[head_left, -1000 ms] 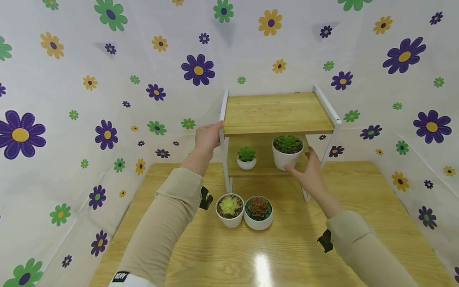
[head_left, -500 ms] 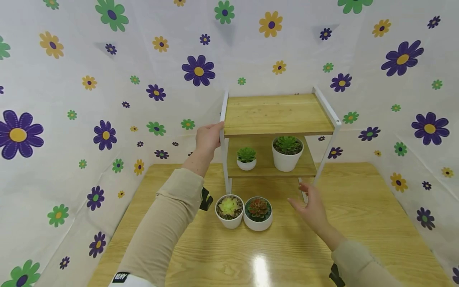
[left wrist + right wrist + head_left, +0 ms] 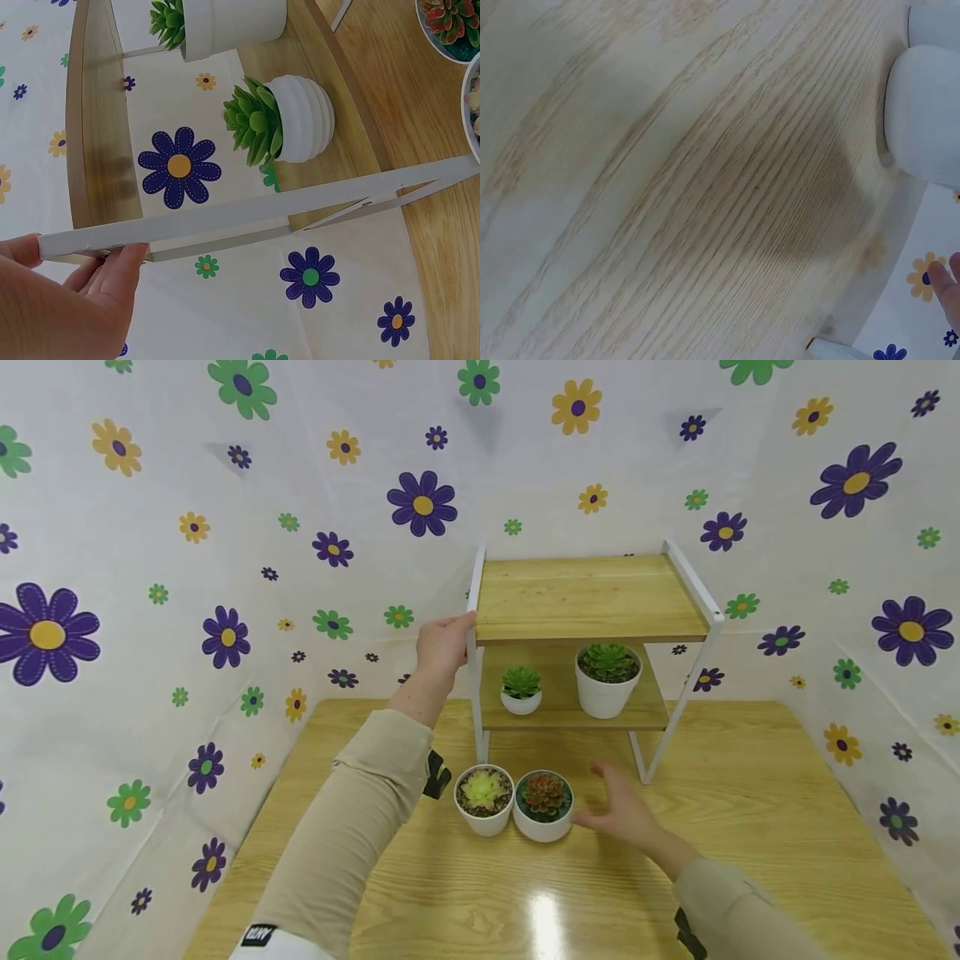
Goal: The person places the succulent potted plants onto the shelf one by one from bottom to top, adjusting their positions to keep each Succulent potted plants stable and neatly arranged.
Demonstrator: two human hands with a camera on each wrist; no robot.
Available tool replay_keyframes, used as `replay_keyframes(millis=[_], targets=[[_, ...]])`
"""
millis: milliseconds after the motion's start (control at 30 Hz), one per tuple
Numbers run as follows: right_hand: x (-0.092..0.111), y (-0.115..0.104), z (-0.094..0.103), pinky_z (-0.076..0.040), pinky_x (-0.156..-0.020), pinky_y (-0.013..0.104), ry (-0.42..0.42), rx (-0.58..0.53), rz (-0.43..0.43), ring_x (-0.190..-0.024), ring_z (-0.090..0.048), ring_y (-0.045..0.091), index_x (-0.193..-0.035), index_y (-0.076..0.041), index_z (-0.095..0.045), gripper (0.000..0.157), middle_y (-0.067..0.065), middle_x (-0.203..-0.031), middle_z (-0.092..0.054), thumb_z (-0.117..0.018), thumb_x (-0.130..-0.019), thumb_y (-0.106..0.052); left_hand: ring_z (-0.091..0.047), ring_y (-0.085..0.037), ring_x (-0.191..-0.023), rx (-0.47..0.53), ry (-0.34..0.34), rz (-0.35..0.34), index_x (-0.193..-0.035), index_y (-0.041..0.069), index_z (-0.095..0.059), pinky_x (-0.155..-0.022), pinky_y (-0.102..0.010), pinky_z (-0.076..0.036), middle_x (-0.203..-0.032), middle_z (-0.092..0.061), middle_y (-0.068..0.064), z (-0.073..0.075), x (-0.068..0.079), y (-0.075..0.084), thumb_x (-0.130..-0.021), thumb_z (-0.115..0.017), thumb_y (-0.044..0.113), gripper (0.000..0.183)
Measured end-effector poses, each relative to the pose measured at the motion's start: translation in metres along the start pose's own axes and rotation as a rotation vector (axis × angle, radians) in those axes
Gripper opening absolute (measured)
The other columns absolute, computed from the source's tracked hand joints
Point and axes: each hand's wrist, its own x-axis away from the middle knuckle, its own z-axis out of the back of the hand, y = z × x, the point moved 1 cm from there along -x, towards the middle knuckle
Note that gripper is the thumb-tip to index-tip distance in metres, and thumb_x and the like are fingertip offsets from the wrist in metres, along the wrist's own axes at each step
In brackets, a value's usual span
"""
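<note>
My left hand (image 3: 442, 647) grips the upper left corner of a two-tier shelf's white metal frame (image 3: 247, 212), thumb on one side and fingers on the other. On the lower wooden shelf (image 3: 555, 720) stand a small green succulent (image 3: 521, 691) in a white pot and a larger potted green succulent (image 3: 607, 681). My right hand (image 3: 628, 814) is at the right side of a reddish succulent (image 3: 543, 806) in a round white bowl, thumb and fingers spread apart. A yellow-green succulent (image 3: 484, 797) in a white pot stands directly left of that bowl.
The shelf's top board (image 3: 588, 597) bears nothing. A wooden table (image 3: 750, 827) lies under everything, with flower-printed white cloth (image 3: 300, 485) behind and at both sides. The shelf's right leg (image 3: 660, 756) stands behind my right hand.
My right hand has come away from the large potted succulent on the shelf, moving down and then left to the reddish succulent's bowl. My left hand keeps its grip on the frame.
</note>
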Motion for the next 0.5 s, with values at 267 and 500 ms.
replay_keyframes(millis=[267,500], targets=[[-0.009,-0.006,-0.017,-0.030,-0.107,0.058,-0.104,-0.032,-0.064,-0.130,-0.034,0.048,-0.141,0.012,-0.021,0.105,0.033,-0.141,-0.033,-0.082,-0.069,-0.034,-0.045,-0.021,-0.128,0.036,-0.003,-0.029,-0.127,0.007,-0.058,-0.099,-0.034,-0.046,-0.140,-0.049,-0.007,-0.001,0.001,-0.001,-0.094,-0.054,0.031,0.041],[-0.014,-0.010,-0.031,-0.027,-0.109,0.058,-0.145,-0.088,-0.108,-0.133,-0.030,0.047,-0.143,0.011,-0.016,0.112,0.033,-0.146,-0.027,-0.084,-0.067,-0.034,-0.046,-0.021,-0.128,0.039,-0.006,-0.025,-0.127,0.007,-0.058,-0.100,-0.034,-0.046,-0.139,-0.050,-0.007,0.000,0.001,-0.002,-0.094,-0.054,0.031,0.041]])
